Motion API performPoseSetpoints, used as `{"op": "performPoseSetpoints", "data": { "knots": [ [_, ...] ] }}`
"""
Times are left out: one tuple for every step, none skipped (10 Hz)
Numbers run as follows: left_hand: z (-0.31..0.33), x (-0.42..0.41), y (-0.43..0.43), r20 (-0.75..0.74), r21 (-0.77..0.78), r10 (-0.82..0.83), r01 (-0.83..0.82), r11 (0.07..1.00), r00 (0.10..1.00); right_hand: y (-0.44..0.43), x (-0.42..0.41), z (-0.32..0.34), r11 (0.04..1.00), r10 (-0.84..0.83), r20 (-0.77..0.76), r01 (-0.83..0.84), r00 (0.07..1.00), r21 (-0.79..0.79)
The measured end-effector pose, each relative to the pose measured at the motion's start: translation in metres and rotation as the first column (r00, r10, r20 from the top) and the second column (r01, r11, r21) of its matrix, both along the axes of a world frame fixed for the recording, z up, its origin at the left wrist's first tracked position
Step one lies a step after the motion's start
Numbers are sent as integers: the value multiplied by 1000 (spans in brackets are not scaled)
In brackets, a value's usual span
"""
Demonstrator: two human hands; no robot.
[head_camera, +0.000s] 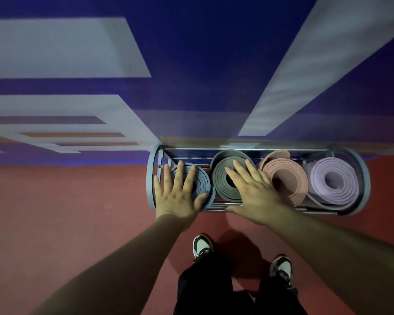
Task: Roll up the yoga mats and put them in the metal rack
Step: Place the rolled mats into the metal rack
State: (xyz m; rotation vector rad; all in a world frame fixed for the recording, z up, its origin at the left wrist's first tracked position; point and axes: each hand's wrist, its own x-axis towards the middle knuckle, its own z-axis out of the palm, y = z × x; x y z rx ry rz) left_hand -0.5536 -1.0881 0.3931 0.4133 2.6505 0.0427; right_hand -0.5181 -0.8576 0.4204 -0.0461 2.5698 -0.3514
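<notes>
Head view: red floor (66, 212), blue-and-white wall (191, 64).

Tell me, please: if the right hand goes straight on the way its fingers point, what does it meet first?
Probably the rack's back rail, then the wall. The right hand lies flat on the grey mat, fingers pointing up-left over it; depth is unclear.

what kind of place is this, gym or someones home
Most likely a gym or fitness studio, not a home. A metal rack holds four rolled yoga mats, such as the pink mat, on red sports-type flooring against a wall painted in bold blue and white blocks.
</notes>
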Motion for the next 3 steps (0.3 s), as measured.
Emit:
{"op": "performPoseSetpoints", "data": {
  "knots": [
    [6,1,4,-1,-22,-10,10,1000,1000,3,6,3,1000,3,23,-3,1000,-18],
    [19,5,10,45,16,-17,17,1000,999,2,11,14,999,-1,46,4,999,-53],
    [29,8,15,62,27,-59,57,998,996,10,17,29,999,2,60,1,998,-54]
  ]
}}
